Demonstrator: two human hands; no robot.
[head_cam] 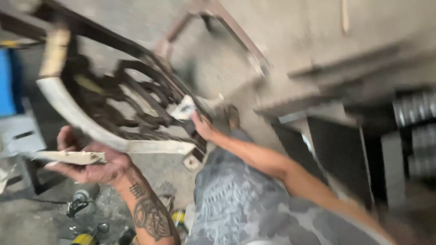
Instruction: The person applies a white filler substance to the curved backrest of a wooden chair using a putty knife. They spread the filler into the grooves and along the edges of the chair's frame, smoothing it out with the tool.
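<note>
I hold up a curved metal frame (91,129) with pale bent bars and dark scrollwork inside it; the picture is blurred by motion. My left hand (93,163) grips a pale flat bar at the frame's lower left end. My right hand (202,127) grips the frame's right end, near a small pale bracket. My forearms reach up from the bottom of the view, and my patterned grey shorts (236,204) show below.
A thin brown metal frame (236,34) leans against the grey wall behind. A blue object (7,81) is at far left. Small tools and a yellow-black item (84,238) lie on the concrete floor. Dark shelving (408,136) stands at right.
</note>
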